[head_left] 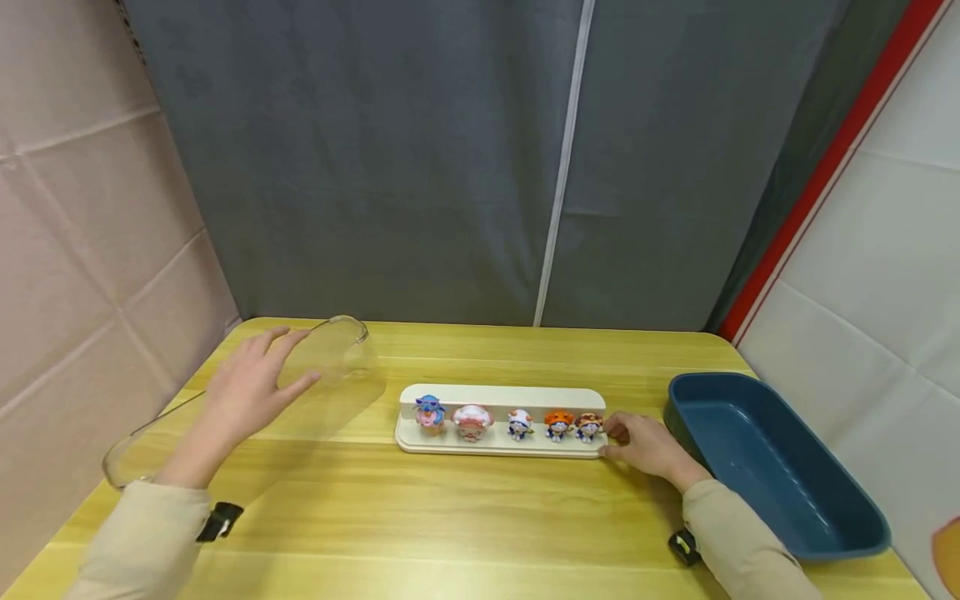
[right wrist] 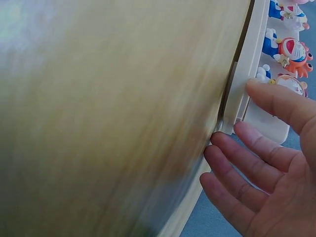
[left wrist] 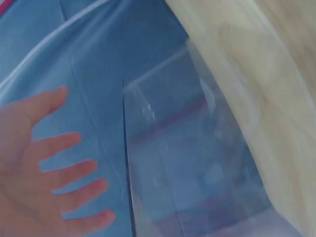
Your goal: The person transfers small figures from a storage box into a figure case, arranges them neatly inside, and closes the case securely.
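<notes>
A white display stand (head_left: 501, 448) with a raised back lies on the wooden table, bearing a row of several small figurines (head_left: 520, 424). The leftmost is blue and pink; orange-capped and brown-capped ones stand at the right end. My right hand (head_left: 647, 446) is at the stand's right end, its thumb and index finger pinching the corner in the right wrist view, other fingers loosely spread. At the left, a clear plastic cover (left wrist: 182, 148) rests on the table. Above it in the head view is my left hand (head_left: 247, 387), fingers spread and holding nothing.
A deep blue rectangular bin (head_left: 776, 467) stands at the right of the wooden table (head_left: 450, 525), close beside my right forearm. A grey curtain (head_left: 375, 167) hangs behind the table. Pale panels rise along both sides.
</notes>
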`<state>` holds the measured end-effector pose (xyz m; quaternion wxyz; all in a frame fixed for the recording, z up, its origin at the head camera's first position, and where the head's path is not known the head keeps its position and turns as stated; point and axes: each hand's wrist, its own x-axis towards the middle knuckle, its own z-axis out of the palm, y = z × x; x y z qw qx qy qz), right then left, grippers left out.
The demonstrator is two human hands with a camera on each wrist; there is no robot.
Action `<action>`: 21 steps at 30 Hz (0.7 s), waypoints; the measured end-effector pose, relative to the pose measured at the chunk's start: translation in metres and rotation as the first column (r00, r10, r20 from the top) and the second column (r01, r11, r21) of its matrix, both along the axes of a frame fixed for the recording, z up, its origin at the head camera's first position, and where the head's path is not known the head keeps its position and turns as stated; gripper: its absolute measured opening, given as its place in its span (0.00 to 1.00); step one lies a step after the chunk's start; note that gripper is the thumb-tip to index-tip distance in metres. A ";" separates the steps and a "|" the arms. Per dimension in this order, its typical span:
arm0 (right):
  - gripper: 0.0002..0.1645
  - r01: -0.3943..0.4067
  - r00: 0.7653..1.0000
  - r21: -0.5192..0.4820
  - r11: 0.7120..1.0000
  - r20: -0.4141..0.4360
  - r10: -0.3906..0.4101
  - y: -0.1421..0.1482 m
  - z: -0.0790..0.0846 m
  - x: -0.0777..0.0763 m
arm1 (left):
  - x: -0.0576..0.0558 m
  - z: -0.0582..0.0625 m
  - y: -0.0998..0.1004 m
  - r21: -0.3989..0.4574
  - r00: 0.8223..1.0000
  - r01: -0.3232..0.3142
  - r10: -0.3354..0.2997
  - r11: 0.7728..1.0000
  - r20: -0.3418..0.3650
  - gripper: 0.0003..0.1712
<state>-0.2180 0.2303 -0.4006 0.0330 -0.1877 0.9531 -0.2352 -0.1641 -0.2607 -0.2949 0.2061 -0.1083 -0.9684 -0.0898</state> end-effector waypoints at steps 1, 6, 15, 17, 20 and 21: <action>0.16 -0.002 1.000 0.001 1.000 -0.002 0.002 0.000 0.000 0.000 | 0.002 0.001 -0.004 -0.014 0.999 -0.016 0.017 1.000 0.037 0.36; 0.17 -0.001 1.000 0.005 1.000 -0.005 0.001 0.000 0.000 -0.001 | 0.012 -0.002 -0.023 -0.031 0.973 -0.084 0.089 0.996 0.212 0.48; 0.17 -0.005 1.000 -0.007 1.000 -0.001 0.005 0.000 -0.001 0.000 | 0.018 -0.022 -0.043 -0.017 0.949 -0.137 0.136 0.990 0.284 0.57; 0.16 -0.008 1.000 -0.014 1.000 -0.003 0.008 0.000 -0.002 0.000 | 0.019 -0.027 -0.045 -0.035 0.955 -0.143 0.147 0.989 0.258 0.56; 0.16 -0.024 0.999 -0.020 1.000 -0.027 0.024 0.001 -0.002 0.001 | 0.020 -0.032 -0.047 -0.066 0.968 -0.149 0.160 0.987 0.194 0.55; 0.16 -0.031 0.999 -0.020 0.999 -0.033 0.030 0.001 -0.002 0.001 | 0.020 -0.033 -0.048 -0.075 0.972 -0.150 0.161 0.986 0.173 0.54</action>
